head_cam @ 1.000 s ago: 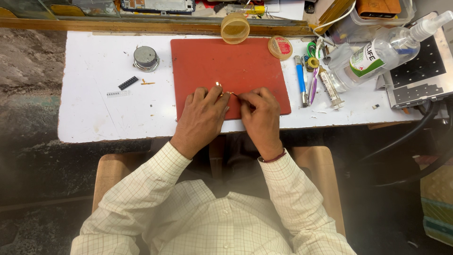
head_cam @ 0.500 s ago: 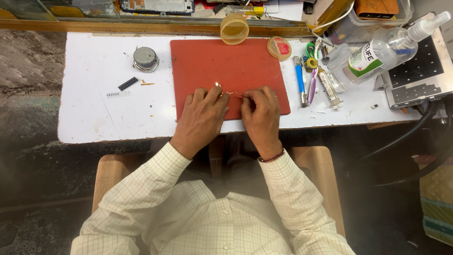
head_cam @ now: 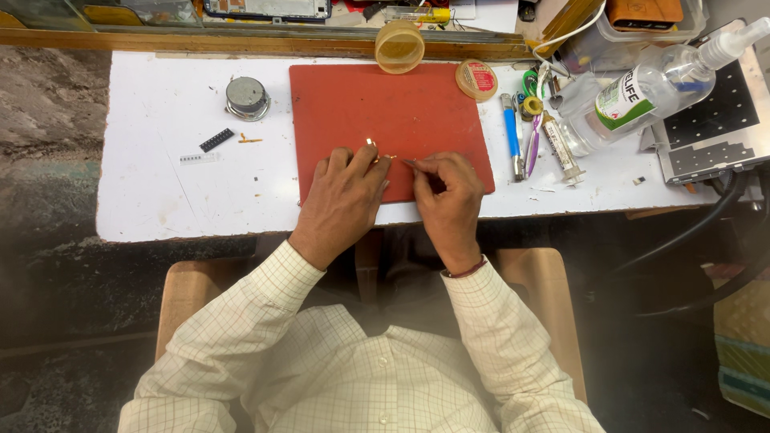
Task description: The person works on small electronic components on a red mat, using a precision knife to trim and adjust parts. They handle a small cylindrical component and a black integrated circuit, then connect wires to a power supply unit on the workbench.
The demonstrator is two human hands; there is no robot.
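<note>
Nothing has moved; both hands (head_cam: 346,199) (head_cam: 449,200) pinch a tiny part (head_cam: 390,157).

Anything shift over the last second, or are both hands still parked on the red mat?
Nothing visibly changed. The left hand still rests at the near edge of the red mat, fingertips on a small gold-coloured part. The right hand still holds its pinch beside it; what it holds is too small to tell. The round metal tin and clear bottle have not moved.
</note>
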